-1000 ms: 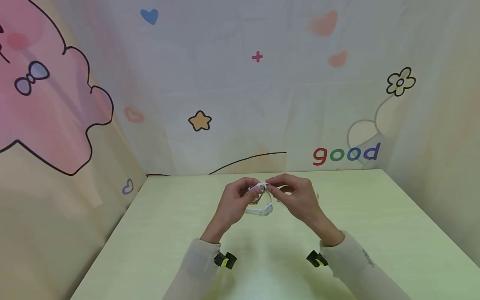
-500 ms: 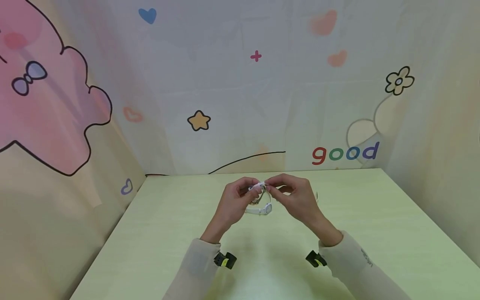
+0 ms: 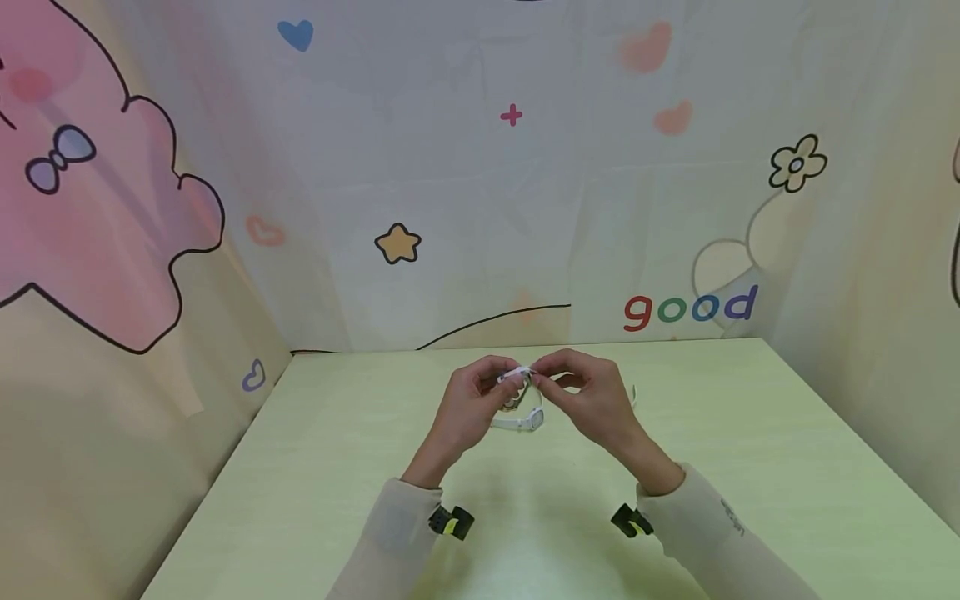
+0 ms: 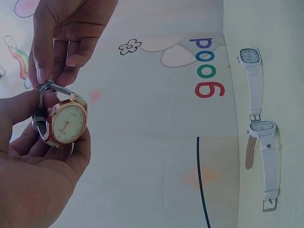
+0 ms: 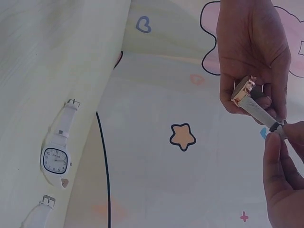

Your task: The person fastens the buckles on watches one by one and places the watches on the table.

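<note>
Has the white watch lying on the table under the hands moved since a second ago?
No. The white watch lies at the same spot on the table, at the same gap from its far edge, below the left hand and right hand.

The round watch (image 4: pixel 66 124) between the hands has a rose-gold metal case, a cream dial and a pale grey strap (image 5: pixel 259 112). On the pale green table (image 3: pixel 750 467), two square-faced plastic watches (image 4: pixel 260 88) are white; the one nearer the wall has a dark-numbered white dial (image 5: pixel 56 160). Behind the table, the pastel cloth backdrop (image 3: pixel 480 183) bears a yellow star (image 3: pixel 397 243), blue heart (image 3: pixel 297 33), pink cross (image 3: pixel 512 115) and multicoloured "good" lettering (image 3: pixel 690 308).
</note>
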`<state>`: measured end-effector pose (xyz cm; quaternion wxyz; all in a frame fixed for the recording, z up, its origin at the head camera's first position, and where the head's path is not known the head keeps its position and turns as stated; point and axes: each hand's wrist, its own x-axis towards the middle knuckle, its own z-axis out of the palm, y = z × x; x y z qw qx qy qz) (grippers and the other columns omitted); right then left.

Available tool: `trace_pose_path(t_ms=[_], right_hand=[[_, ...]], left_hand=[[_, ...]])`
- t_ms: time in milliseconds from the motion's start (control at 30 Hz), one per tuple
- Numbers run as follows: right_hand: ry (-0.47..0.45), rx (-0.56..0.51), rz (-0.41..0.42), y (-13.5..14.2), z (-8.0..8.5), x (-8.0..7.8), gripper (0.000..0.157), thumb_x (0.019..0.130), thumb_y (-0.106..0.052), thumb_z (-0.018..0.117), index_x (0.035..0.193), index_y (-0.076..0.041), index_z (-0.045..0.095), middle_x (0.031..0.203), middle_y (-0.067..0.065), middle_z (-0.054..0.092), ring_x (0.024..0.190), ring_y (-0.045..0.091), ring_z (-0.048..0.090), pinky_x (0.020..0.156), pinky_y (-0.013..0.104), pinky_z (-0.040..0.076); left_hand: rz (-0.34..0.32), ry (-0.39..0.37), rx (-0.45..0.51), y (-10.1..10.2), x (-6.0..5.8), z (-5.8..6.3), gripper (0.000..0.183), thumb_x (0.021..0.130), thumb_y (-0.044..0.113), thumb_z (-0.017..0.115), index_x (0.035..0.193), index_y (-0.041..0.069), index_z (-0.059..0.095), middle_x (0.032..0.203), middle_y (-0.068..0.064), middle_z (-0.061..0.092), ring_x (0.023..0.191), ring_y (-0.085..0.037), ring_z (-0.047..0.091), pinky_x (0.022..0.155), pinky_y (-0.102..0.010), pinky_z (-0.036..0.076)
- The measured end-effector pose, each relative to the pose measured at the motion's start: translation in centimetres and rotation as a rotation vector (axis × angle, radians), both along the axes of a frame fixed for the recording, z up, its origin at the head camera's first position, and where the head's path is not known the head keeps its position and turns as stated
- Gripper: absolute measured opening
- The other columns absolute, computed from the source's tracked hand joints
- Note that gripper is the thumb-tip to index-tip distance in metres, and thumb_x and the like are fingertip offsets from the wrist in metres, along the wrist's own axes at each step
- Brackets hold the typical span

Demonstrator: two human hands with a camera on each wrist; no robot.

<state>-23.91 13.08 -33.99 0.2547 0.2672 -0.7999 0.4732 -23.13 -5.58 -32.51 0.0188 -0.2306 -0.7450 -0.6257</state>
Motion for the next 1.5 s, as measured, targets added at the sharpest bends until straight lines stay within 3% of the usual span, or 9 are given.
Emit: trace_pose_path(t_ms=[200, 400, 533, 833, 1167, 1433, 1500], right_hand=[[0.009, 0.009, 0.008, 0.0, 0.1, 0.0, 0.01, 0.084, -0.011, 0.069, 0.093, -0.014, 0.07, 0.088, -0.001, 0.072, 0.078, 0.008, 0.065, 0.069, 0.021, 0.055], [0.008, 0.014, 0.024, -0.1, 0.1, 0.1, 0.011, 0.084, -0.011, 0.069, 0.094, -0.013, 0.071, 0.09, 0.002, 0.072, 0.08, 0.01, 0.065, 0.07, 0.02, 0.055], [-0.015, 0.007, 0.021, -0.2, 0.0, 0.2, 0.014, 0.084, -0.014, 0.069, 0.099, -0.013, 0.068, 0.092, 0.002, 0.071, 0.081, 0.01, 0.065, 0.071, 0.02, 0.055], [-0.018, 0.019, -0.006, -1.1, 2.1, 2.3, 0.012, 0.084, 0.0, 0.066, 0.095, -0.002, 0.067, 0.09, 0.01, 0.071, 0.078, 0.016, 0.067, 0.076, 0.02, 0.054], [-0.03, 0.018, -0.007, -1.2, 2.4, 2.5, 0.015, 0.083, -0.003, 0.068, 0.098, -0.002, 0.065, 0.09, 0.01, 0.07, 0.079, 0.016, 0.066, 0.075, 0.022, 0.055], [-0.013, 0.007, -0.024, -1.3, 2.2, 2.4, 0.014, 0.083, -0.001, 0.066, 0.097, -0.002, 0.069, 0.09, 0.008, 0.072, 0.078, 0.016, 0.068, 0.075, 0.021, 0.055], [-0.004, 0.005, -0.025, -1.2, 2.1, 2.4, 0.014, 0.084, -0.002, 0.066, 0.097, -0.003, 0.069, 0.091, 0.008, 0.072, 0.077, 0.015, 0.068, 0.075, 0.021, 0.055]], left_hand=[[-0.003, 0.003, -0.012, -0.1, 0.1, 0.0, 0.021, 0.092, 0.018, 0.059, 0.108, 0.006, 0.063, 0.101, -0.015, 0.064, 0.093, -0.035, 0.06, 0.077, -0.03, 0.052], [0.005, 0.023, -0.015, -0.1, 0.1, -0.1, 0.02, 0.092, 0.018, 0.059, 0.107, 0.007, 0.064, 0.101, -0.013, 0.065, 0.089, -0.022, 0.06, 0.078, -0.027, 0.051], [0.001, 0.026, 0.004, -0.1, 0.1, 0.0, 0.02, 0.092, 0.018, 0.059, 0.107, 0.006, 0.064, 0.099, -0.014, 0.064, 0.088, -0.024, 0.059, 0.076, -0.026, 0.051], [0.003, 0.014, 0.013, 0.0, 0.0, 0.1, 0.021, 0.091, 0.019, 0.06, 0.107, 0.005, 0.063, 0.096, -0.015, 0.065, 0.084, -0.02, 0.061, 0.075, -0.029, 0.053], [-0.006, 0.02, 0.035, 0.2, 0.1, 0.3, 0.021, 0.091, 0.018, 0.06, 0.106, 0.004, 0.062, 0.097, -0.015, 0.064, 0.091, -0.039, 0.058, 0.078, -0.035, 0.054], [-0.008, 0.024, 0.035, 0.3, 0.1, 0.3, 0.02, 0.092, 0.018, 0.059, 0.107, 0.005, 0.062, 0.099, -0.016, 0.064, 0.084, -0.019, 0.061, 0.075, -0.028, 0.053], [-0.008, 0.017, 0.036, 0.3, 0.2, 0.4, 0.021, 0.092, 0.018, 0.059, 0.107, 0.005, 0.062, 0.1, -0.016, 0.065, 0.084, -0.019, 0.061, 0.075, -0.027, 0.054]])
